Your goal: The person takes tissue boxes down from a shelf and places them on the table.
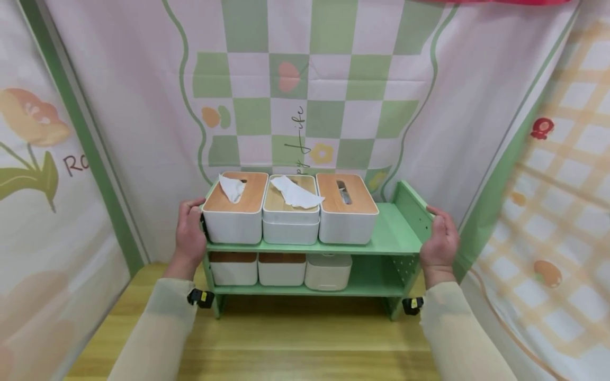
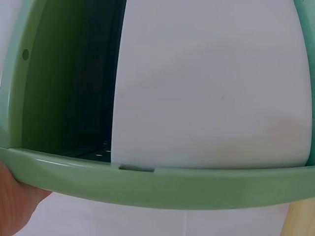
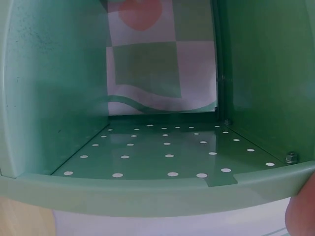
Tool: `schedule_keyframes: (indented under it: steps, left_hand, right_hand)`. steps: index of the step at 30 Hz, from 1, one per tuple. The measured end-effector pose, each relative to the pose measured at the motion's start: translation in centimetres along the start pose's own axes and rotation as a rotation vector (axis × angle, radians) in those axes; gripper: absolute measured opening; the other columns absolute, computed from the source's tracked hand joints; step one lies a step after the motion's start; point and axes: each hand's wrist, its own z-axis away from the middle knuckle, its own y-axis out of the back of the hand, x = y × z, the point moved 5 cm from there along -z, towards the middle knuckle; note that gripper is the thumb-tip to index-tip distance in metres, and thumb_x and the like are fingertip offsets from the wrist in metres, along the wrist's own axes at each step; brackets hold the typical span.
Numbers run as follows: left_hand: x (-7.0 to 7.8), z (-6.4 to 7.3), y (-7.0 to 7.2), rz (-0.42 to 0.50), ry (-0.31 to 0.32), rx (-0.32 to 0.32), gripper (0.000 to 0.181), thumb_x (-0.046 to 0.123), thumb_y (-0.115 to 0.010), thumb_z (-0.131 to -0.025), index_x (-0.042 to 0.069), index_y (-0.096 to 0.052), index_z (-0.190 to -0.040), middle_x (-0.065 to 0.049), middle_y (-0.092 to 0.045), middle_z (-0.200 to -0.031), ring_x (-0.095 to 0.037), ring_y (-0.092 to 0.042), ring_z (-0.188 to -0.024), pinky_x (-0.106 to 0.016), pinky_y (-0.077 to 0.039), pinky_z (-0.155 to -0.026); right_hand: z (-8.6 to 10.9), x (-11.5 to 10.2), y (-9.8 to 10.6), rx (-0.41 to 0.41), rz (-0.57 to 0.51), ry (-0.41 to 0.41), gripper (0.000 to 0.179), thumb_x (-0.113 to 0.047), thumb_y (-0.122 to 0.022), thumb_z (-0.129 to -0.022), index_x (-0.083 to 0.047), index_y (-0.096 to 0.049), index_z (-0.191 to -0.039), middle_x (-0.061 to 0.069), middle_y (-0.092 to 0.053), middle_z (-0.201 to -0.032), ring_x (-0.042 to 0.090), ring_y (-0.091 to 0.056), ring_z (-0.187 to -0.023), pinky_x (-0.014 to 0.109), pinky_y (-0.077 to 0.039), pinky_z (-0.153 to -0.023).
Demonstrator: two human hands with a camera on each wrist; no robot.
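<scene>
A green two-tier shelf (image 1: 393, 227) stands on the wooden table, with a hand on either side. My left hand (image 1: 189, 233) grips its left end, fingers around the panel beside the leftmost tissue box (image 1: 233, 227). My right hand (image 1: 439, 243) holds the right side panel, fingertips at its upper edge. Along the upper tier stand a middle tissue box (image 1: 290, 232) and a right tissue box (image 1: 348, 228), all white with wood-coloured lids. White tissue sticks out of the left and middle ones. In the right wrist view, part of my hand (image 3: 302, 211) shows outside the perforated panel (image 3: 147, 162).
The lower tier carries two white boxes with brown tops (image 1: 233, 272) and a white lidded box (image 1: 329, 275). Patterned cloth (image 1: 329, 79) hangs behind the shelf and along both sides. Wooden tabletop (image 1: 305, 338) extends in front.
</scene>
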Motion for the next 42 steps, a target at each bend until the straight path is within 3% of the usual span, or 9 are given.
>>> schedule_keyframes:
  steps: [3, 14, 24, 30, 32, 37, 42]
  left_hand:
    - [0.06, -0.02, 0.03, 0.000, 0.005, -0.005, 0.046, 0.035, -0.024, -0.104, 0.005, -0.039, -0.136, -0.013, -0.035, -0.152, -0.034, -0.028, -0.142, -0.054, -0.019, -0.113]
    - [0.24, -0.14, 0.18, -0.025, -0.009, 0.007, 0.046, 0.035, -0.024, -0.103, 0.006, -0.040, -0.135, -0.016, -0.038, -0.148, -0.034, -0.031, -0.139, -0.053, -0.022, -0.112]
    - [0.13, -0.18, 0.24, -0.039, 0.003, 0.025, 0.048, 0.037, -0.023, -0.104, 0.006, -0.040, -0.136, -0.016, -0.038, -0.149, -0.034, -0.031, -0.140, -0.053, -0.021, -0.113]
    - [0.42, -0.10, 0.27, -0.033, -0.028, 0.031, 0.045, 0.035, -0.024, -0.104, 0.005, -0.040, -0.134, -0.018, -0.040, -0.146, -0.034, -0.034, -0.138, -0.052, -0.023, -0.112]
    - [0.54, -0.05, 0.26, -0.034, -0.033, 0.029, 0.045, 0.034, -0.024, -0.104, 0.005, -0.040, -0.135, -0.018, -0.040, -0.146, -0.035, -0.034, -0.138, -0.052, -0.024, -0.112]
    - [0.64, -0.02, 0.20, -0.059, -0.021, 0.014, 0.047, 0.034, -0.021, -0.104, 0.007, -0.041, -0.138, -0.018, -0.041, -0.147, -0.035, -0.035, -0.137, -0.054, -0.025, -0.111]
    - [0.51, 0.10, 0.15, -0.081, 0.009, 0.005, 0.051, 0.036, -0.020, -0.104, 0.009, -0.042, -0.142, -0.016, -0.042, -0.149, -0.035, -0.036, -0.137, -0.055, -0.026, -0.111]
  right_hand:
    - [0.00, -0.02, -0.08, -0.008, -0.004, -0.003, 0.042, -0.040, -0.033, -0.107, -0.022, -0.062, -0.132, 0.001, -0.052, -0.144, 0.016, -0.042, -0.132, 0.042, -0.025, -0.112]
    - [-0.23, 0.16, -0.39, -0.029, 0.004, 0.006, 0.044, -0.042, -0.033, -0.106, -0.023, -0.061, -0.134, 0.001, -0.052, -0.144, 0.018, -0.044, -0.130, 0.043, -0.028, -0.110]
    - [-0.49, 0.26, -0.72, -0.041, -0.005, -0.043, 0.046, -0.046, -0.032, -0.106, -0.025, -0.060, -0.135, -0.003, -0.053, -0.141, 0.019, -0.048, -0.115, 0.039, -0.034, -0.102]
    - [-0.46, 0.26, -0.79, -0.046, 0.004, -0.049, 0.045, -0.046, -0.031, -0.106, -0.027, -0.060, -0.136, -0.004, -0.055, -0.136, 0.015, -0.045, -0.095, 0.039, -0.035, -0.099]
    - [-0.47, 0.23, -0.79, -0.049, 0.008, -0.046, 0.045, -0.046, -0.032, -0.106, -0.028, -0.060, -0.136, -0.004, -0.055, -0.132, 0.014, -0.043, -0.085, 0.037, -0.034, -0.097]
    - [-0.52, 0.27, -0.79, -0.039, 0.037, -0.041, 0.045, -0.048, -0.031, -0.106, -0.031, -0.060, -0.135, 0.002, -0.052, -0.096, 0.015, -0.029, -0.059, 0.032, -0.036, -0.080]
    - [-0.62, 0.38, -0.95, -0.033, 0.029, -0.015, 0.044, -0.047, -0.031, -0.106, -0.029, -0.061, -0.134, 0.008, -0.044, -0.085, 0.015, -0.026, -0.055, 0.030, -0.034, -0.080]
